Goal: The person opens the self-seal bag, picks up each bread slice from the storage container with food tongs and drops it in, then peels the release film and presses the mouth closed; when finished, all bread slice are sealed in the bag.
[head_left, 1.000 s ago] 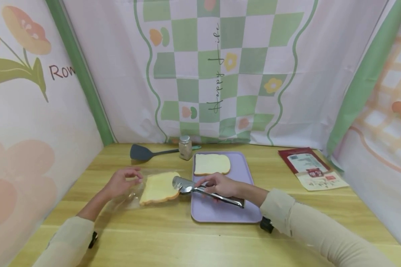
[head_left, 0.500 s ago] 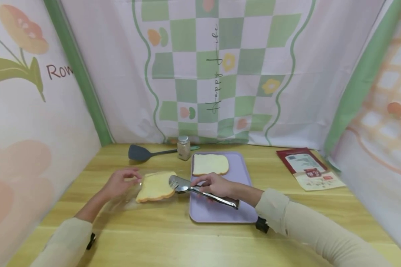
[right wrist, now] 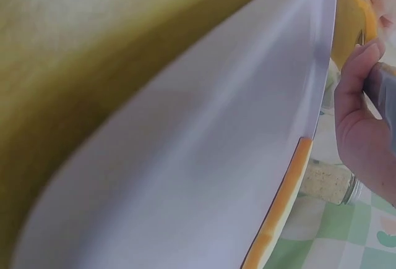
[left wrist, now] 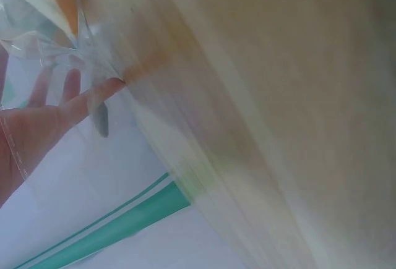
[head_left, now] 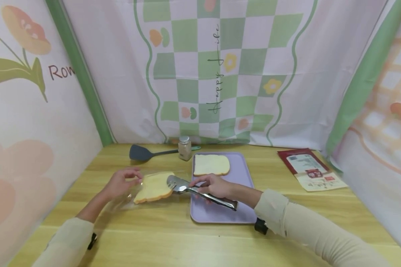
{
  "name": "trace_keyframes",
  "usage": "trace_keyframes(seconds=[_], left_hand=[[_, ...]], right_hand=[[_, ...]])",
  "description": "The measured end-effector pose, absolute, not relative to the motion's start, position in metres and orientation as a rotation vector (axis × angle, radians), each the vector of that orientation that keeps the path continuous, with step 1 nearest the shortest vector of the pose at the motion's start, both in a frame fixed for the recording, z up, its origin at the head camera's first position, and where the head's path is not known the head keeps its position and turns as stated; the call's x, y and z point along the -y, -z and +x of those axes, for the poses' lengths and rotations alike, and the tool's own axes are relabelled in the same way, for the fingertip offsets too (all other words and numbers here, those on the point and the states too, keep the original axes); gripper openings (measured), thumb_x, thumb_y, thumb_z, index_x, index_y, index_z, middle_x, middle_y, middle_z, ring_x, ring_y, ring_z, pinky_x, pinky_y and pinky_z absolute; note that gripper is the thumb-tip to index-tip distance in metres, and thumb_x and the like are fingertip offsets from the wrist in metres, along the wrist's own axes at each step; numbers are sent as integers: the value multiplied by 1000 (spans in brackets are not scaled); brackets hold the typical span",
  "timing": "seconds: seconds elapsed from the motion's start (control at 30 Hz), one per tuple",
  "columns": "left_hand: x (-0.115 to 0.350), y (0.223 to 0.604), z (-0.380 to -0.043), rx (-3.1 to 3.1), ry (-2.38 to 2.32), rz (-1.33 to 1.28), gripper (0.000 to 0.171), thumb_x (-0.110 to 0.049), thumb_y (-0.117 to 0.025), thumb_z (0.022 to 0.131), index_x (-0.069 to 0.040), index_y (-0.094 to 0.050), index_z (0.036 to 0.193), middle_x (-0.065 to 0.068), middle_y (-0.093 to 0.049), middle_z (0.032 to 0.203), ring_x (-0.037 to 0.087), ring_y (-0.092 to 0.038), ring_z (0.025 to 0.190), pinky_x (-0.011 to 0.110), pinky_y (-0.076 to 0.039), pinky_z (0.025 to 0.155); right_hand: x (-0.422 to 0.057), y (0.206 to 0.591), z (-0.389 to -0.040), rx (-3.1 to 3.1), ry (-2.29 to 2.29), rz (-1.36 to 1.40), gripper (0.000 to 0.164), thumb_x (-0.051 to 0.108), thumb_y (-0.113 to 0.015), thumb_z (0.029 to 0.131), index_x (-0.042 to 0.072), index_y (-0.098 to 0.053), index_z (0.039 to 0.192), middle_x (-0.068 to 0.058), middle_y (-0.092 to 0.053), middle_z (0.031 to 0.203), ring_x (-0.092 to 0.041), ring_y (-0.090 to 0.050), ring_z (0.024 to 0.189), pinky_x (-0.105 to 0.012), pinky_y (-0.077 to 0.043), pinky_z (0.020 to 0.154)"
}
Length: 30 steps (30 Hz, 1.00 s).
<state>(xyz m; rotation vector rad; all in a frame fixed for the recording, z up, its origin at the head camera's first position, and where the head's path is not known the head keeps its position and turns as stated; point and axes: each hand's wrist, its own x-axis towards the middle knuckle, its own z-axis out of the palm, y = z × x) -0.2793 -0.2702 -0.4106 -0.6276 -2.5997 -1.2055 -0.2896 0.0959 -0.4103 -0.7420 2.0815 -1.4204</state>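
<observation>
My right hand (head_left: pixel 217 185) grips metal tongs (head_left: pixel 210 196) over the purple tray (head_left: pixel 217 215). The tongs' head is at the right edge of a tilted bread slice (head_left: pixel 153 187), pale with a brown crust. A clear plastic bag (head_left: pixel 128 198) lies around this slice's left part. At the bag's left side, my left hand (head_left: pixel 121 182) holds the film between thumb and fingers; the left wrist view shows crumpled film (left wrist: pixel 62 49) in front of the fingers. A second bread slice (head_left: pixel 211 164) lies flat at the tray's back. The right wrist view shows its crust (right wrist: pixel 278 210) edge-on.
Behind the bag lies a dark spatula (head_left: pixel 140 152) with a green handle end. A small glass jar (head_left: pixel 185 149) with a metal lid stands beside the tray's back left corner. At the right lies a red and cream pouch (head_left: pixel 312 170). Curtains (head_left: pixel 127 74) surround the table.
The tongs and the bread slice at their head have moved slightly left, further over the bag. My left hand has stayed in about the same place.
</observation>
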Motion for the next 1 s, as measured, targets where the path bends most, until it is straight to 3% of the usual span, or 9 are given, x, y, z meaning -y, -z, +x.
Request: trace_keyframes(seconds=[0.3,0.7,1.0], left_hand=[[278,420,-287,2627,1218,-610,6,2,-72,86,0,-71,91,33,-58,127,49,-57,117,56,-50,95],[278,422,-286,2636,1203,-596,6,-1,-73,86,1,-71,91,32,-59,127,48,-55,119,58,-50,96],[280,417,-284,2646,1188,-569,4,0,-71,87,0,-71,92,32,-59,127,48,-59,113,57,-50,96]], right_hand=[[-99,411,-289,-2088,1379,-754,32,0,-56,98,5,-63,128,-17,-71,90,-15,-60,55,-26,-52,49],[-103,416,-291,-2149,1308,-829,33,3,-59,97,5,-65,129,-15,-74,95,-19,-65,73,-30,-56,53],[-109,409,-291,-2181,1257,-877,31,9,-61,98,8,-66,129,-13,-67,119,-17,-66,81,-34,-58,57]])
